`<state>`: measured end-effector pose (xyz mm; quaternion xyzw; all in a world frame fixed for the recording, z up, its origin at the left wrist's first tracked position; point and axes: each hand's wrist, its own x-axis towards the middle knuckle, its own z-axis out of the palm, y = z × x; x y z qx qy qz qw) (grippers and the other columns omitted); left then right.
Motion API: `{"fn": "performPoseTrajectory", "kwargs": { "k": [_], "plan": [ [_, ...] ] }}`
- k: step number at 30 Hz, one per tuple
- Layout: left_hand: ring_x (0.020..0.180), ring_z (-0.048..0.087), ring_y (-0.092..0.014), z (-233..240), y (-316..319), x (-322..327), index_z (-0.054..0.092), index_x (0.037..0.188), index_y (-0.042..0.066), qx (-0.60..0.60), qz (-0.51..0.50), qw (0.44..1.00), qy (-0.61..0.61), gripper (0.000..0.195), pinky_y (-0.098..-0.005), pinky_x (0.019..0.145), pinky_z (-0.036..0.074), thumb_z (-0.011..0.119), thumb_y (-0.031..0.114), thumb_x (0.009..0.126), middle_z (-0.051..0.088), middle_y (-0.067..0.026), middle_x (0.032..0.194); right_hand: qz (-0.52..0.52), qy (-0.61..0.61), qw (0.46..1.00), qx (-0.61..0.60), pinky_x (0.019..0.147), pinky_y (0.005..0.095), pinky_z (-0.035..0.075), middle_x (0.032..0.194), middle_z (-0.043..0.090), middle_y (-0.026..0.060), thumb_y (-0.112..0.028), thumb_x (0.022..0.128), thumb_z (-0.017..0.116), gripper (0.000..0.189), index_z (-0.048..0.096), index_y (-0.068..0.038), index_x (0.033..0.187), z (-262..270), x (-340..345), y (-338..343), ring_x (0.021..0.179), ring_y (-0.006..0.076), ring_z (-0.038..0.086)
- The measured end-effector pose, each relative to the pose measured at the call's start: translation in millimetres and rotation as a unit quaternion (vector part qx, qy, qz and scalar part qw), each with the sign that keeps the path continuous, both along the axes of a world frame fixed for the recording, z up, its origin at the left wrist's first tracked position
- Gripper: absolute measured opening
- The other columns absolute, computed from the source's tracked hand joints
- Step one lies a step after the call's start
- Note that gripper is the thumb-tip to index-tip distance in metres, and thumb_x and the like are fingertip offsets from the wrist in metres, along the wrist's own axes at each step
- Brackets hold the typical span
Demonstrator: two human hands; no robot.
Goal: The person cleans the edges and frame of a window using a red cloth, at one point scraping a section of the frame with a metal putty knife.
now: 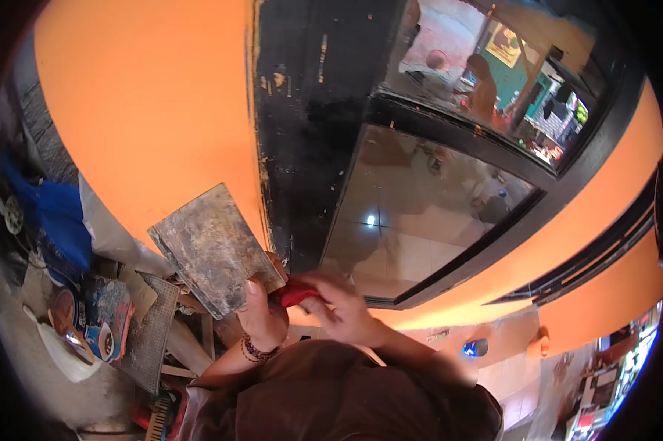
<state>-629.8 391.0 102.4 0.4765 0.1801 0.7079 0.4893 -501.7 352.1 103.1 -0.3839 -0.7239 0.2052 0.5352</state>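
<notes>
My left hand [262,320], with a beaded bracelet at the wrist, grips the lower edge of a flat rectangular board [216,248] with a mottled grey-brown, worn surface. The thumb lies on its face, and the fingers are mostly hidden behind it. Close beside the board's lower right corner, my right hand [337,308] holds a red cloth [298,293] bunched between its fingers. That hand is slightly blurred. Whether the cloth touches the board cannot be told.
A black-framed window [304,138] with glass panes stands in an orange wall [155,110] before me. At the left are a blue cloth [61,220], a textured grey panel [155,331] and a white container [67,353]. A blue can [475,348] is at the lower right.
</notes>
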Motion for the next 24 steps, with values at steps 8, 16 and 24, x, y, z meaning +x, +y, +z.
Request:
{"fn": "performPoseTrajectory", "kwargs": {
  "k": [8, 16, 24],
  "plan": [
    [0.086, 0.057, -0.023, -29.7, 18.7, -0.3, 0.049, 0.117, -0.004, 0.138, 0.337, 0.898, 0.248, 0.047, -0.0317, 0.074, 0.047, 0.037, 0.037, 0.098, 0.056, -0.0167, 0.098, -0.182, -0.077, 0.977, 0.084, 0.056, 0.0273, 0.047, 0.08, 0.061, 0.0103, -0.006, 0.081, 0.067, 0.014, 0.066, -0.002, 0.095, 81.7, 21.0, 4.5, 0.065, 0.0205, 0.06],
    [0.063, 0.05, -0.019, 63.3, 31.4, -27.2, 0.046, 0.116, 0.0, -0.122, -0.076, 0.99, 0.0, 0.048, -0.0282, 0.055, 0.042, 0.031, 0.042, 0.099, 0.052, -0.0104, 0.076, -0.104, 0.19, 0.973, -0.083, 0.064, 0.0214, 0.046, 0.084, 0.065, 0.0025, -0.016, 0.091, 0.06, 0.017, 0.064, 0.0, 0.095, 86.7, 21.0, 11.9, 0.073, 0.0077, 0.058],
    [0.056, 0.048, -0.017, 55.0, 43.2, -47.4, 0.048, 0.113, -0.001, -0.103, -0.059, 0.992, 0.034, 0.047, -0.0257, 0.051, 0.038, 0.031, 0.04, 0.099, 0.052, -0.01, 0.072, -0.034, 0.307, 0.922, -0.231, 0.06, 0.0206, 0.046, 0.073, 0.062, 0.0017, -0.014, 0.085, 0.06, 0.016, 0.064, 0.0, 0.089, 82.2, 28.6, 3.3, 0.063, 0.0079, 0.057]
  ]
}}
